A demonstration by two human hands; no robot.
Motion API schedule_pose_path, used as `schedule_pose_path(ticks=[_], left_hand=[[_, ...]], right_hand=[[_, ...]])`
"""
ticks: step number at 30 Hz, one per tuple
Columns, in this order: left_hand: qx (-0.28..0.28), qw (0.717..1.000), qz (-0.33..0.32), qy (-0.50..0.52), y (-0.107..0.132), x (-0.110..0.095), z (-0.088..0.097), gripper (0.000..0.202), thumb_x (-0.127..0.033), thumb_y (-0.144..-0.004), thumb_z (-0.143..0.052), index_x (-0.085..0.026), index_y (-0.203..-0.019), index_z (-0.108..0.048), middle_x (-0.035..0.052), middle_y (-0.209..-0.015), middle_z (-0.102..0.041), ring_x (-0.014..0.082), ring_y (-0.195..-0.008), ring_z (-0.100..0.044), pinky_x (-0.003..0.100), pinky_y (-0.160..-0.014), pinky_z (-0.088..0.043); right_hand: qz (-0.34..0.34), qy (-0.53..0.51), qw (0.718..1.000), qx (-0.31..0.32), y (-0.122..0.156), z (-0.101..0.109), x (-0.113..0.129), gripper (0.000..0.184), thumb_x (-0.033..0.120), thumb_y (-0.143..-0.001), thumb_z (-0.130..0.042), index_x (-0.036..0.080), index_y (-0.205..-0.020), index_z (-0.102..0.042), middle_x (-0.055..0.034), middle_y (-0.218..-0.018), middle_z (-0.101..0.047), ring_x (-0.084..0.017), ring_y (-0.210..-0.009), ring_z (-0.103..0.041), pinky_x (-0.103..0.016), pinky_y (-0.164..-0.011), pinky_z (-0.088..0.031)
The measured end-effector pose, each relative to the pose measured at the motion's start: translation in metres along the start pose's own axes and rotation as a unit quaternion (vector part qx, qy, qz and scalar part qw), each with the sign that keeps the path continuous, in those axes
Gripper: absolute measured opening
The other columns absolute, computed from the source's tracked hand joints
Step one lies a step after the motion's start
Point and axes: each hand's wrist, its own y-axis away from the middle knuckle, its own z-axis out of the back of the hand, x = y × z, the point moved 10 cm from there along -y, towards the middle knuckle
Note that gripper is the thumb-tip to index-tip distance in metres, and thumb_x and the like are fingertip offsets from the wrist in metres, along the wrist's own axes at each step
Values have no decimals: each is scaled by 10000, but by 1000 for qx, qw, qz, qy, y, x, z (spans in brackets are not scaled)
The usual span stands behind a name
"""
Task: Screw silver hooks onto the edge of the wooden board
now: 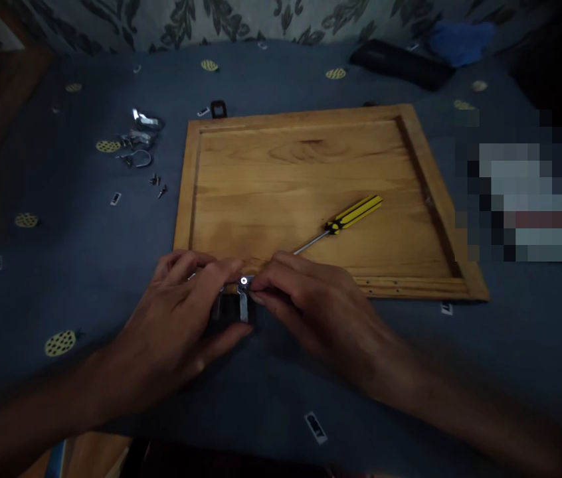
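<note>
A framed wooden panel (291, 179) lies on the cloth, its recessed side up. At its near edge sits a metal latch (244, 309) with a cross-head screw (244, 281) in its top. My left hand (176, 305) grips the latch, fingers over the frame and thumb below; a dark part under the latch is partly hidden. My right hand (305, 292) is pinched closed right beside the screw, and whatever its fingertips hold is hidden. A screwdriver (355, 214) with a yellow and black handle rests on the panel, its tip hidden behind my right hand.
Left of the panel lie several metal latch parts (136, 139) and a few small screws (155, 180). A dark bracket (218, 109) shows at the far edge. Behind are a black case (400, 64) and a blue cloth (462, 42). A blurred-out item (527, 199) lies at right.
</note>
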Motion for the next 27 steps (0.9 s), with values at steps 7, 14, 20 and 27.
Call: schedule_pose_path(ticks=[7, 14, 20, 27], left_hand=[[-3, 1000, -2, 10, 0, -1, 0, 422, -403, -1002, -561, -203, -1358, -454, 86, -1144, -723, 288, -1091, -624, 503, -975, -480], [-2, 1000, -7, 9, -1, -3, 2, 406, -363, -997, -576, -194, -1351, -469, 79, -1137, -724, 273, -1074, -621, 470, -958, -475], [-3, 1000, -10, 9, -1, -3, 0, 426, -339, -973, -598, -195, -1354, -475, 81, -1168, -712, 284, -1099, -615, 476, -967, -468], [-6, 1000, -17, -1, -1, -3, 0, 336, -358, -994, -565, -189, -1277, -500, 71, -1096, -713, 267, -1041, -605, 448, -930, -458]], right_hand=[[-24, 3, 999, 21, -3, -3, -4, 130, 133, -981, -557, 176, -898, -648, -17, -842, -667, -161, -735, -639, -279, -653, -429], [-50, -8, 998, 31, -7, -6, -8, 117, 99, -932, -597, 170, -882, -676, -15, -831, -694, -148, -727, -642, -269, -654, -418], [-105, -27, 994, 30, -14, -6, -20, 133, 122, -877, -684, 177, -757, -668, 29, -701, -648, -110, -624, -562, -256, -610, -355], [-119, -58, 991, 26, -15, -5, -22, 214, 132, -875, -695, 177, -677, -627, 58, -605, -557, -82, -560, -479, -241, -587, -318]])
